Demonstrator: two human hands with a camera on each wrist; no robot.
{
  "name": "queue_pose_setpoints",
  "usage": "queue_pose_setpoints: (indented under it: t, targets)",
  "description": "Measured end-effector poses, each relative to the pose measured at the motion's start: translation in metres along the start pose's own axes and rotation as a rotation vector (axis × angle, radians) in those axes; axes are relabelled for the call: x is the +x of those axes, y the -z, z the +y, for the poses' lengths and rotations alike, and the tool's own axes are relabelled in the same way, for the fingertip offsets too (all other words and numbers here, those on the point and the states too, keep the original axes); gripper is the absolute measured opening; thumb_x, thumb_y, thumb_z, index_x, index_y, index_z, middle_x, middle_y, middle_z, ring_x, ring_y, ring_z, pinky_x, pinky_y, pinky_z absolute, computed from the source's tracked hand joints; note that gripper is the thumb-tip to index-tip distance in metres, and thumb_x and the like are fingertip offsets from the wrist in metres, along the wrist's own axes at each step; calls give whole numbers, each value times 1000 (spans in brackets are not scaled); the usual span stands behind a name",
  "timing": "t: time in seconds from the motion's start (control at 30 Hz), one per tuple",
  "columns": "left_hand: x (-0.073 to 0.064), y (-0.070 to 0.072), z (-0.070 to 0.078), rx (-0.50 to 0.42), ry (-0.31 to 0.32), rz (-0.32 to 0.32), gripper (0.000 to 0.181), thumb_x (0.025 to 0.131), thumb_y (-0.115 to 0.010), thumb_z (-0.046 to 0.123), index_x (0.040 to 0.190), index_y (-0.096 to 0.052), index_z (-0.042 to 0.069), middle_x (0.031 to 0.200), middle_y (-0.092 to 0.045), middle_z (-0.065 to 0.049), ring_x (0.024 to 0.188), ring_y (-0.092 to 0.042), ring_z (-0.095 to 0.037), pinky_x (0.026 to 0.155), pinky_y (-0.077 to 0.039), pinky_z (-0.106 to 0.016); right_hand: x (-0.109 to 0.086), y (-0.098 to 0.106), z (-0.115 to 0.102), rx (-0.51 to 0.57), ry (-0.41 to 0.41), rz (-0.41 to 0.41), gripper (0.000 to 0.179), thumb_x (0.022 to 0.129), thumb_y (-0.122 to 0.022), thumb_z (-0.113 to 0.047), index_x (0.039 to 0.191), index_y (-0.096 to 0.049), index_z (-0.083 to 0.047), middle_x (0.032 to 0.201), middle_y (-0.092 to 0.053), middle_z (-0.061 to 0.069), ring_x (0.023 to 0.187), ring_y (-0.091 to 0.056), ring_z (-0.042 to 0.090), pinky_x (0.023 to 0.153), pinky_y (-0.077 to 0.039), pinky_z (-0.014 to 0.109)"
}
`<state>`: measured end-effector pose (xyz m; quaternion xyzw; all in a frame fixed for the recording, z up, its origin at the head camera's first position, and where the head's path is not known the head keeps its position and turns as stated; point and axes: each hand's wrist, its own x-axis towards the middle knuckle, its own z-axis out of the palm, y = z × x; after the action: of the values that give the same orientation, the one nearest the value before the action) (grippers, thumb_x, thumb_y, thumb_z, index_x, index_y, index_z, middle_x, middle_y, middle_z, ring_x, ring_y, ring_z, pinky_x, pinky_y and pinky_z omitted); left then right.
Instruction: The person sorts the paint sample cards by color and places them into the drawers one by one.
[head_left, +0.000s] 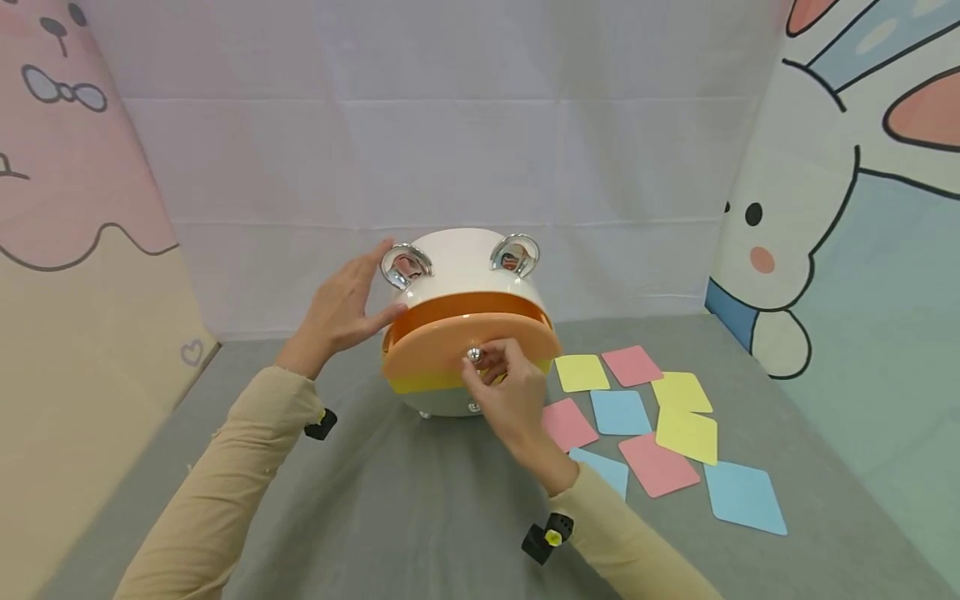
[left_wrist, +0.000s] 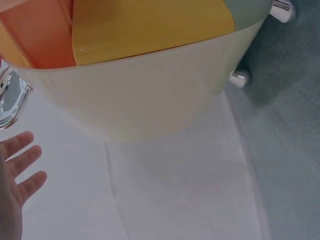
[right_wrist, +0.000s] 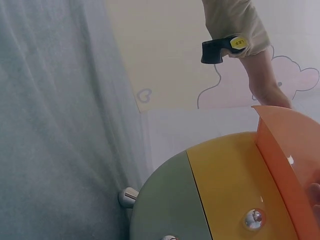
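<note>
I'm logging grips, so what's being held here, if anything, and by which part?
The orange drawer, by its silver knob, pinched in the right hand. The left hand is at the box's side, with no grip visible.

Strewn toward the right edge of the desk (head_left: 360,525) with yellow cards (head_left: 582,373), pink cards (head_left: 632,367) and blue cards (head_left: 621,412), backed by white sheeting (head_left: 450,150) past the far edge, flanked by a pink-and-cream panel (head_left: 90,375) left and a rabbit-printed panel (head_left: 885,333) right.

R hand (right_wrist: 315,194) (fingers only, cut off) was at orange drawer (right_wrist: 292,142), jutting past yellow drawer (right_wrist: 232,172) w/ silver knob (right_wrist: 255,219).
</note>
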<state>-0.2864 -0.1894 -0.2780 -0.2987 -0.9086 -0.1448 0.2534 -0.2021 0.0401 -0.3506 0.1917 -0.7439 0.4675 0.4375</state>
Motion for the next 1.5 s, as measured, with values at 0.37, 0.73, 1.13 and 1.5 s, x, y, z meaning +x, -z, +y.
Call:
queue_pose_setpoints:
  t: [0.37, 0.73, 1.13, 1.5]
  targets:
    - [-1, -1, -1, -16, -1, 9, 83, 82, -54, 53, 147, -15, 18, 140, -38, -15, 119, -42, -37, 91, -39, -54, -13, 13, -8, 1, 37, -16, 21, 71, -72, -13, 82, -56, -5, 66, -62, 2, 49, -55, 8, 46, -45, 18]
    - [0, 0, 1, -12, -11, 22, 83, 82, -55, 52, 146, -16, 16, 139, -39, -15, 117, -44, -37, 90, -39, -53, -21, 22, -14, 1, 81, -38, 24, 73, -71, -19, 84, -57, -4, 68, -62, 2, 49, -55, 7, 46, -45, 18]
    - [-1, -1, 2, -18, -27, 35, 83, 82, -54, 53, 146, -17, 15, 139, -40, -15, 116, -44, -37, 89, -40, -53, -26, 26, -12, -2, 103, -32, 25, 75, -71, -22, 84, -57, -4, 69, -62, 1, 48, -55, 7, 45, -45, 19]
    - [-1, -1, 2, -25, -32, 44, 82, 82, -56, 51, 146, -18, 16, 137, -41, -15, 115, -45, -36, 88, -41, -52, -25, 27, -10, 5, 125, -50, 24, 74, -72, -19, 85, -57, -3, 67, -63, 1, 48, -55, 7, 45, -45, 18]
